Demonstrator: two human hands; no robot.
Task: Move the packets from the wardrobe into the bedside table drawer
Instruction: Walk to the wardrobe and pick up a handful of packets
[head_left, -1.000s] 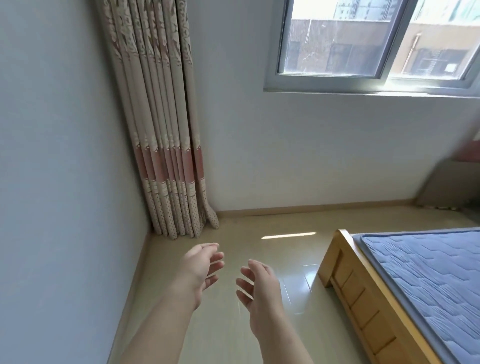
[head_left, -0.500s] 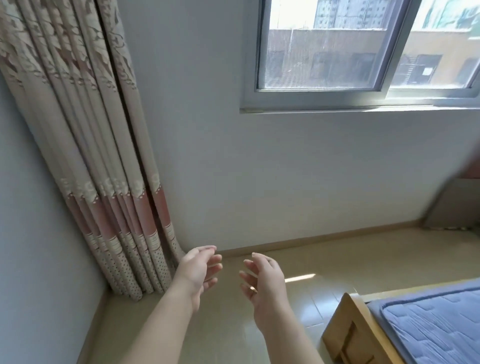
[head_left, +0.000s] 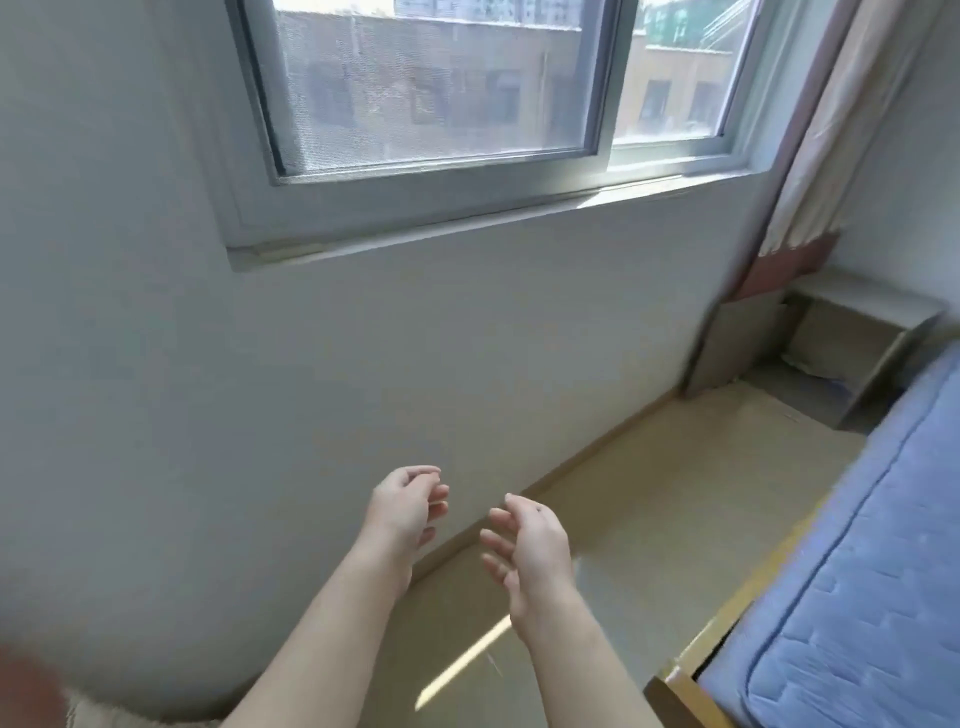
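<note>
My left hand (head_left: 408, 506) and my right hand (head_left: 527, 548) are held out in front of me, both empty with fingers loosely apart. A grey bedside table (head_left: 852, 332) stands in the far right corner under the window, beside the bed; its front compartment looks open, with something pale lying low inside it. No packets and no wardrobe are in view.
A bed with a blue quilted mattress (head_left: 857, 571) and a wooden frame (head_left: 691, 691) fills the right side. A strip of tan floor (head_left: 613, 519) runs between the bed and the white wall under the window (head_left: 431, 88). A curtain (head_left: 831, 140) hangs at the far right.
The view has swung right: the left curtain has left the frame, and the bedside table and right curtain have come into sight. Both hands stay empty in front of me.
</note>
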